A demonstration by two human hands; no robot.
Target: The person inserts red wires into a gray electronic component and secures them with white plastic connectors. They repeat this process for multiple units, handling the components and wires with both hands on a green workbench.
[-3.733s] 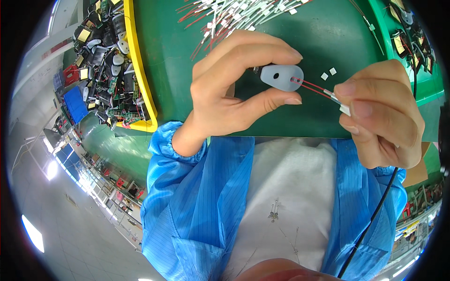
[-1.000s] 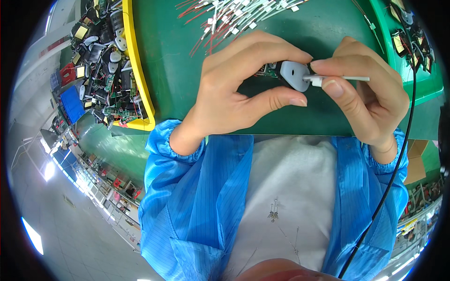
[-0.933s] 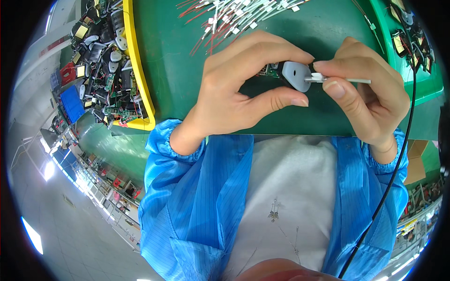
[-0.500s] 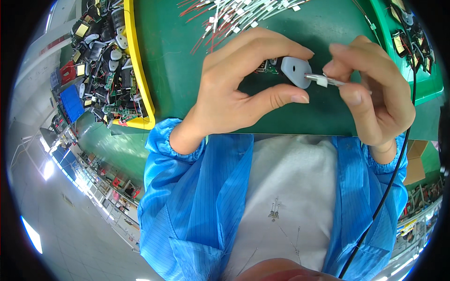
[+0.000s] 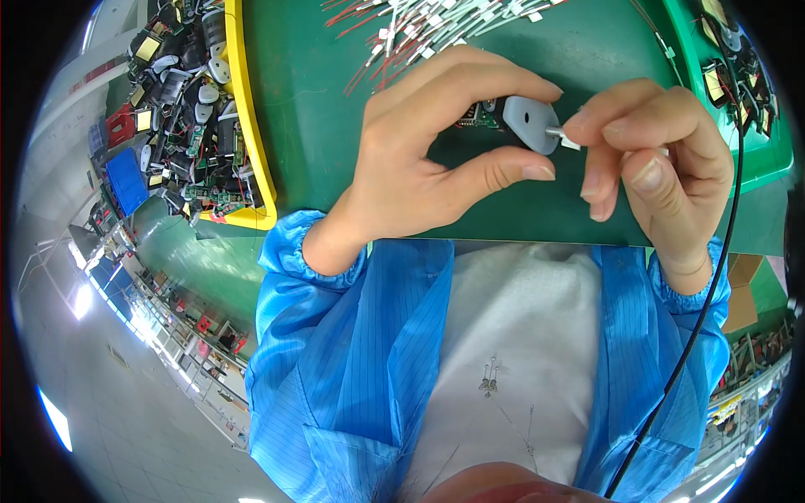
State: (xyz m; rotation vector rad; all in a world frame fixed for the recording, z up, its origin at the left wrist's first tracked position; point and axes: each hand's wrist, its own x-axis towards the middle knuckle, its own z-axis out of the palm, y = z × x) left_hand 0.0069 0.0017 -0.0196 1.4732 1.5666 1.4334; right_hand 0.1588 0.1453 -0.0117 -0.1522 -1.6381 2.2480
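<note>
Far left, on the green worktop: a yellow bin heaped with circuit boards and small dark parts. Above the hands, near the far edge: a scatter of red-and-white wire leads with small white plugs. Centre: left hand, closed in a pinch on a small grey plastic housing, thumb below, fingers curled over the top; a small green board just visible behind it. Just right, touching the housing's side: right hand, fingertips pinched shut on a small white connector at the housing's edge. Both held above the worktop's near edge. Below: blue sleeves. Far right: a black cable running down.
</note>
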